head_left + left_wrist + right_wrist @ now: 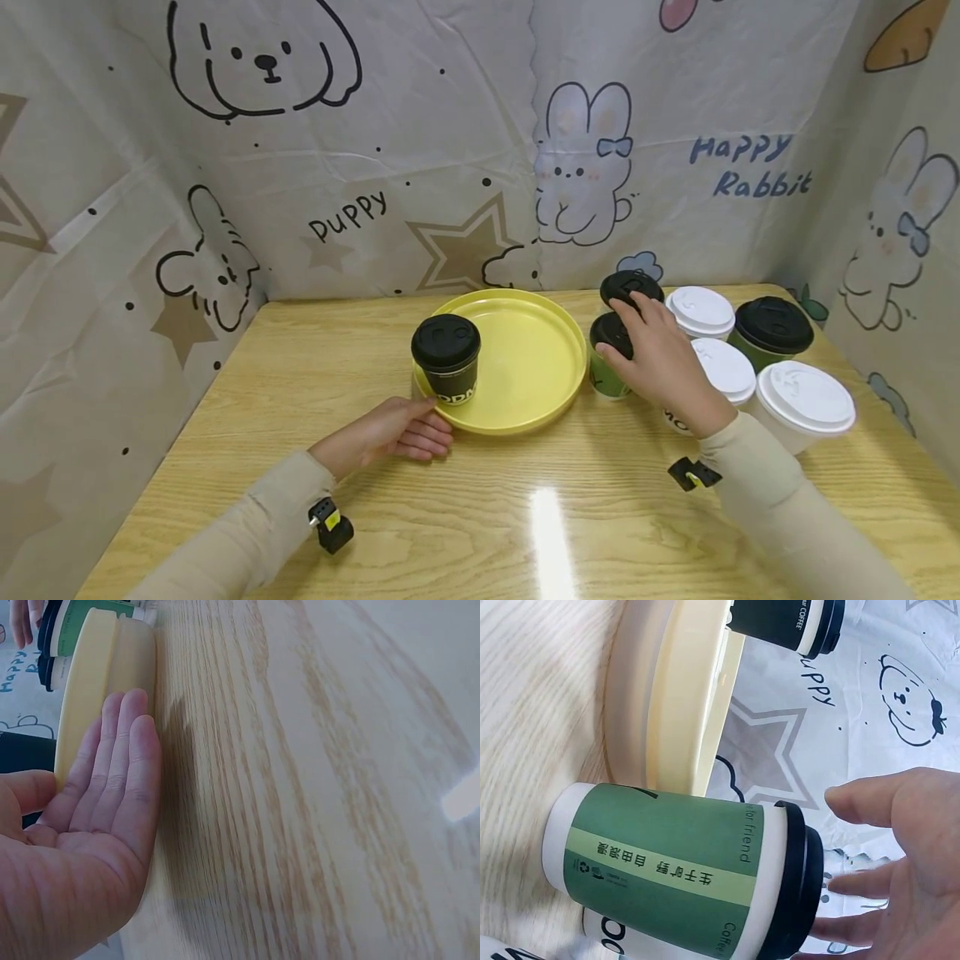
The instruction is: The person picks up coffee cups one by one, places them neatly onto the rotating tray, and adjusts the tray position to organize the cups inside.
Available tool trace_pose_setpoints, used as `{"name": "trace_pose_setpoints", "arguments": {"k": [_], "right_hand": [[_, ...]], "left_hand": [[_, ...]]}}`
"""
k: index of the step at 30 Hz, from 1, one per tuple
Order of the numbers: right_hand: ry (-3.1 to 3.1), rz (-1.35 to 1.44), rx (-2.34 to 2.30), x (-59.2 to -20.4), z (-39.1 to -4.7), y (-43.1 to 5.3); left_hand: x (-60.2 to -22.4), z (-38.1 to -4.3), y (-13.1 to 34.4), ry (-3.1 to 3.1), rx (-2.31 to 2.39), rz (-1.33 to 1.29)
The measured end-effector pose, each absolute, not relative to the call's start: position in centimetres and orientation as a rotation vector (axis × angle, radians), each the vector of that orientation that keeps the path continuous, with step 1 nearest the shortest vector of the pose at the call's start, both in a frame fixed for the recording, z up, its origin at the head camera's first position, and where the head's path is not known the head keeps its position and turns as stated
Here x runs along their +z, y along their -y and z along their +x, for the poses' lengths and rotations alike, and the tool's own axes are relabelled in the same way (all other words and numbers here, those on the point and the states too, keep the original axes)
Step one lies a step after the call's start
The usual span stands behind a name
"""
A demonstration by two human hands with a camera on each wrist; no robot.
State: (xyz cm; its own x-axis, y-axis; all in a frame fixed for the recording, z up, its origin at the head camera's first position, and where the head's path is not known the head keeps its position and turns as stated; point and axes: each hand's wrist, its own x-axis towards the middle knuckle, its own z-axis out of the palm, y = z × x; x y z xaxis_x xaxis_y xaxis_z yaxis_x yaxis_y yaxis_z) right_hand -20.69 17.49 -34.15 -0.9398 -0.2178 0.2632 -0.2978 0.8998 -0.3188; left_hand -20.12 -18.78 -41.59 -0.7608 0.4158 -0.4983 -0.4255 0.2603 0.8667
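Observation:
My left hand lies at the near left edge of a round yellow tray. Its thumb touches the rim and its straight fingers lie along the outer side, palm turned up in the left wrist view. On the tray's left part stands a dark paper coffee cup with a black lid. My right hand hovers over a green paper coffee cup just right of the tray. In the right wrist view, thumb and fingers are spread beyond its black lid, with a gap at the thumb.
Behind the green cup stands another black-lidded cup. Farther right are several more cups, including a white-lidded one and a green one with a black lid. A printed cloth hangs behind and beside the wooden table.

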Motion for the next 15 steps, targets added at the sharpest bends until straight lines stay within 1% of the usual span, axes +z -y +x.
{"name": "trace_pose_setpoints", "arguments": {"k": [15], "right_hand": [[2.944, 0.361, 0.496, -34.87, -21.17, -17.16]], "left_hand": [[-41.78, -20.13, 18.97, -1.846, 1.572, 0.020]]}}
